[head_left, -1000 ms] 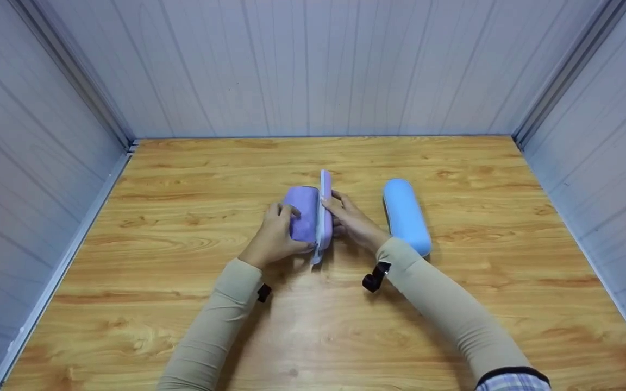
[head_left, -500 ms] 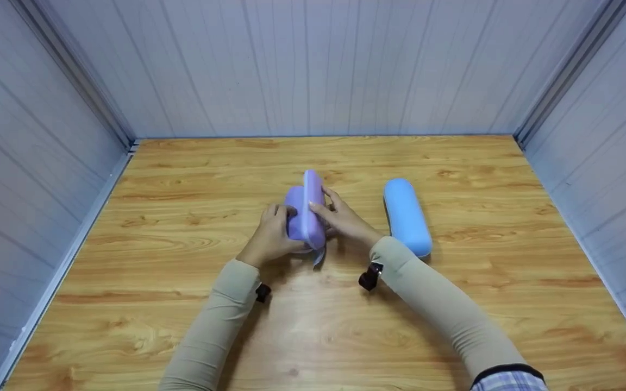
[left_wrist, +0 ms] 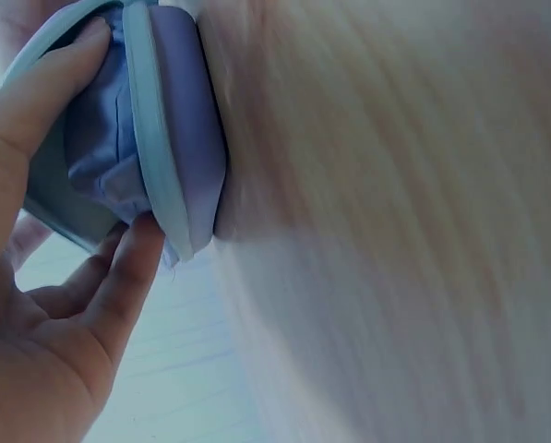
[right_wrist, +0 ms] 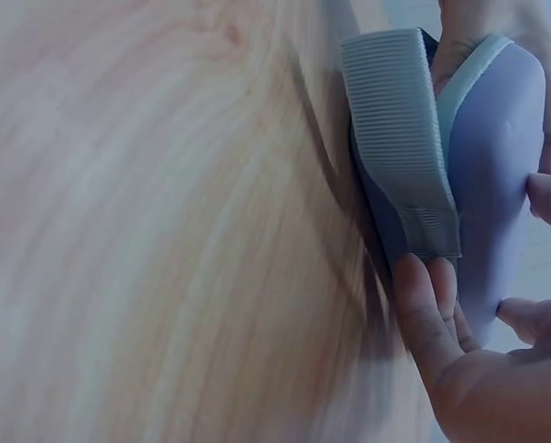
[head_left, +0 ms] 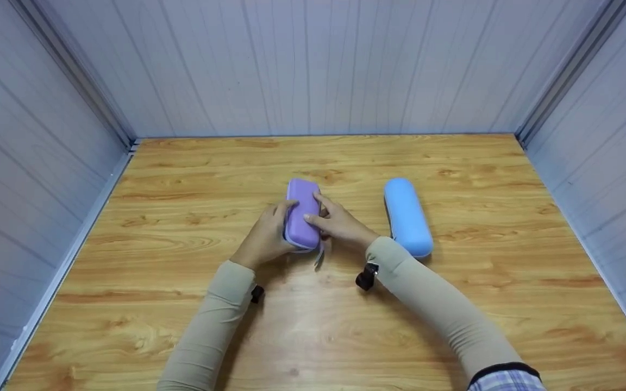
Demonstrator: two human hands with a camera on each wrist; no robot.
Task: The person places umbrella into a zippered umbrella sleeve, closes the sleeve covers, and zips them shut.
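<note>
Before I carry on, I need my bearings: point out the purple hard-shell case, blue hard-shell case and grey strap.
Purple hard-shell case [head_left: 305, 206], head view: lid's top face.
Blue hard-shell case [head_left: 408, 217], head view: middle of its top.
Grey strap [right_wrist: 397, 125], right wrist view: its ribbed face.

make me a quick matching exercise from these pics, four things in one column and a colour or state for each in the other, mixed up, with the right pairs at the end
Column one
1. blue case
2. strap
3. purple case
4. table

Column two
A. gapes on one side, held between the left hand and right hand
B. yellowish brown with a wood grain
C. lies on its own, neither hand on it
D. grey and ribbed

Right pairs
1-C, 2-D, 3-A, 4-B
</note>
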